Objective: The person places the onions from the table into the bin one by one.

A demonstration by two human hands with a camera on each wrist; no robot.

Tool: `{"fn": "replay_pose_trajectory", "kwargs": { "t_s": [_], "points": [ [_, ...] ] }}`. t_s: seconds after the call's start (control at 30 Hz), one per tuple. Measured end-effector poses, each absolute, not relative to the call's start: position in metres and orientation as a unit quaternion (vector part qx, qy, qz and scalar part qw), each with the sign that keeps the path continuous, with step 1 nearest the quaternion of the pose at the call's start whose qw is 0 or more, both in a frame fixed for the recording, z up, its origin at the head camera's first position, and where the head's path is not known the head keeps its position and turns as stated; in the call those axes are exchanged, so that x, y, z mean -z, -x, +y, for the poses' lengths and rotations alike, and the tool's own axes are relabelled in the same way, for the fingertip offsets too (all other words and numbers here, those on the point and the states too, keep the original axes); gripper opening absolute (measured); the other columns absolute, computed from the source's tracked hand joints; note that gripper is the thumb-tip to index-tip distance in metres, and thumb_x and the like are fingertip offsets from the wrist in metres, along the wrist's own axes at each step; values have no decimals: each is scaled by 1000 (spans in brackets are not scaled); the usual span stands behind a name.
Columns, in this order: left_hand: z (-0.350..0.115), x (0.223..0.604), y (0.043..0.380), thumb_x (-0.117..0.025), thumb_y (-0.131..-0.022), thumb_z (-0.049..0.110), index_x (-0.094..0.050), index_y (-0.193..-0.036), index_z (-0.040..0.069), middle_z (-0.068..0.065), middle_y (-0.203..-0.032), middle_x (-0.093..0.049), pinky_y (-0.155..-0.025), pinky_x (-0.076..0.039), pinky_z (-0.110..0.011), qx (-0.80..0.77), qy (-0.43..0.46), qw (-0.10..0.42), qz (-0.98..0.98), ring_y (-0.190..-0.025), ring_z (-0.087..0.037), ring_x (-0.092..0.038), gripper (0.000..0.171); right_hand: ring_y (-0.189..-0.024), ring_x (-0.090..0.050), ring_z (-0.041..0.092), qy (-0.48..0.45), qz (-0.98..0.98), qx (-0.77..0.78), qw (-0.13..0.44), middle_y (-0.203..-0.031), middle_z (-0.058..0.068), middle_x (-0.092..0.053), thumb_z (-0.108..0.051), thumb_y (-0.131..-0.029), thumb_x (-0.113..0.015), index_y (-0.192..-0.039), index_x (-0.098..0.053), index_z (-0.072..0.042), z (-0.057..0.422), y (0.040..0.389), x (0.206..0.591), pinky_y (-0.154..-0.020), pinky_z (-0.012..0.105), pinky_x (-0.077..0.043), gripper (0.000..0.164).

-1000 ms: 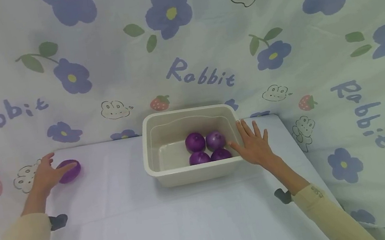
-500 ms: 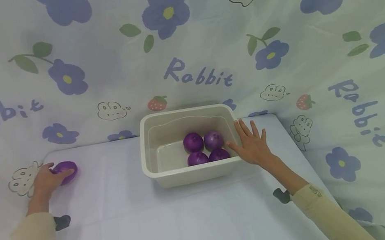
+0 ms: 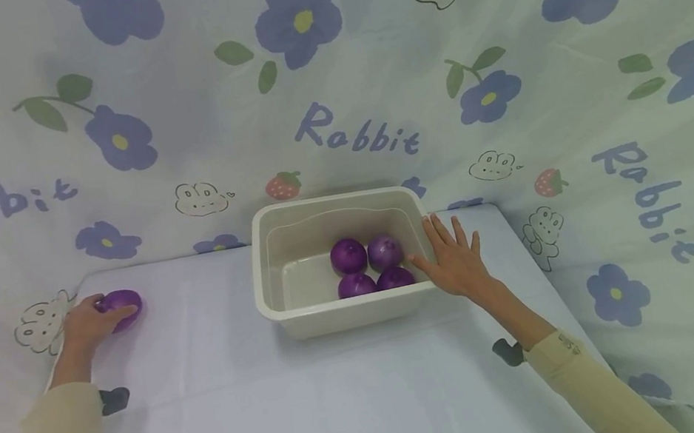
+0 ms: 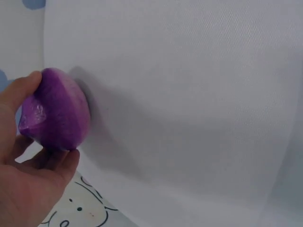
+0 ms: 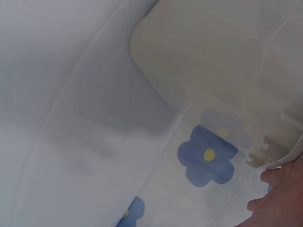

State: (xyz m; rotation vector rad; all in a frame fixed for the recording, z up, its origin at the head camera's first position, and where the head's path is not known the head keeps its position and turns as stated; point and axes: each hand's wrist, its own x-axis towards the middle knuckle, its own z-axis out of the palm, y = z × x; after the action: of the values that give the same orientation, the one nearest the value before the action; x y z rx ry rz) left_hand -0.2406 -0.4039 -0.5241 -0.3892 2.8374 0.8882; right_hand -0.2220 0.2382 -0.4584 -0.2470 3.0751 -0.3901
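At the far left of the table, my left hand (image 3: 87, 324) grips a purple onion (image 3: 123, 304) between thumb and fingers. The left wrist view shows this onion (image 4: 61, 109) with its pointed end toward the palm, close by the white cloth. Right of centre, my right hand (image 3: 460, 265) rests at the right rim of a cream plastic bin (image 3: 348, 315), its fingers straight and spread. Several purple onions (image 3: 348, 256) sit together in the right half of that bin. From the right wrist, part of the right hand (image 5: 284, 198) shows beside the bin's outer wall (image 5: 208, 52).
White cloth covers the table (image 3: 230, 428). Behind and to the sides hangs a curtain (image 3: 367, 79) printed with flowers, rabbits and strawberries, and the bin stands near it at the table's back edge.
My left hand has closed its fingers around the onion, which it earlier reached over with a spread thumb and fingers. The right hand and the bin have kept their place.
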Motion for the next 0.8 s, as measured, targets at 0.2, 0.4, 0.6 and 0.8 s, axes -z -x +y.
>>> {"fn": "replay_pose_trajectory", "kwargs": {
  "t_s": [0.2,0.4,0.6,0.8],
  "points": [
    [-387,506,246,-57,-98,48,-22,-144,-21,-50,-136,-28,-102,-25,-74,-305,120,61,943,-125,-67,-27,90,-149,4,45,83,988,128,14,-166,13,-9,-62,-99,-42,-160,-12,-9,238,222,459,-109,76,2,87],
    [-350,473,259,-63,-96,48,-25,-147,-17,-47,-139,-32,-102,-33,-71,-347,82,36,934,-127,-64,-31,91,-149,4,45,86,988,131,13,-166,14,-9,-61,-99,-43,-160,-12,-8,239,221,459,-108,76,2,86],
    [-301,428,265,-67,-95,45,-27,-148,-14,-44,-141,-36,-100,-37,-71,-370,34,26,928,-127,-62,-35,89,-149,4,44,85,988,124,17,-166,13,-8,-64,-98,-39,-161,-11,-9,240,221,459,-109,76,2,88],
    [-253,391,268,-70,-93,43,-30,-150,-9,-40,-142,-39,-100,-39,-68,-381,-7,40,924,-128,-58,-38,87,-149,5,44,86,988,126,22,-166,12,-8,-66,-98,-38,-161,-11,-10,240,221,458,-109,76,2,88]
  ]
}}
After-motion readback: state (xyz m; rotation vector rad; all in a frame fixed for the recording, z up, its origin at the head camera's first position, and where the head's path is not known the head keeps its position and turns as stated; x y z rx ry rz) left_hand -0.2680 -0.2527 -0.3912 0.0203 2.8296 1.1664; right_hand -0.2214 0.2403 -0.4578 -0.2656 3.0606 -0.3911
